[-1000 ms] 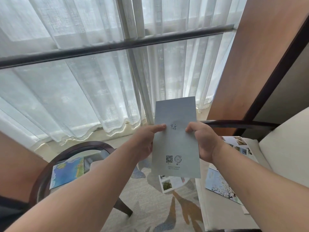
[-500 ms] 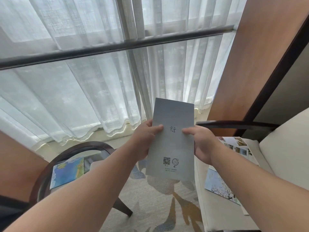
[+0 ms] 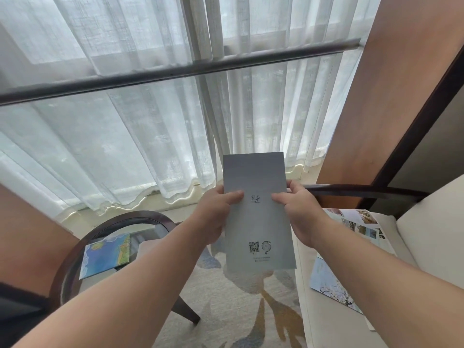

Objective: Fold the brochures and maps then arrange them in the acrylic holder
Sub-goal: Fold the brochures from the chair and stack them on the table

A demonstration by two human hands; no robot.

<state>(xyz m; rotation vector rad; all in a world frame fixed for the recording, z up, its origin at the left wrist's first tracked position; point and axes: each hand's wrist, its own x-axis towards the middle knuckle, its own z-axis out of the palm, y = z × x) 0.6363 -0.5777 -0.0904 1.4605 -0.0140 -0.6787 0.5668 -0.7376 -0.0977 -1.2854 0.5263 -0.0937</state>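
Grey brochure (image 3: 258, 217) at centre frame, pinched at mid-height by left hand (image 3: 214, 213) and right hand (image 3: 300, 212); align edges, then crease firmly.

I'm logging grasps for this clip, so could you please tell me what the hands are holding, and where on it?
Both hands hold one grey brochure upright: left hand on its left edge, right hand on its right edge, about mid-height.
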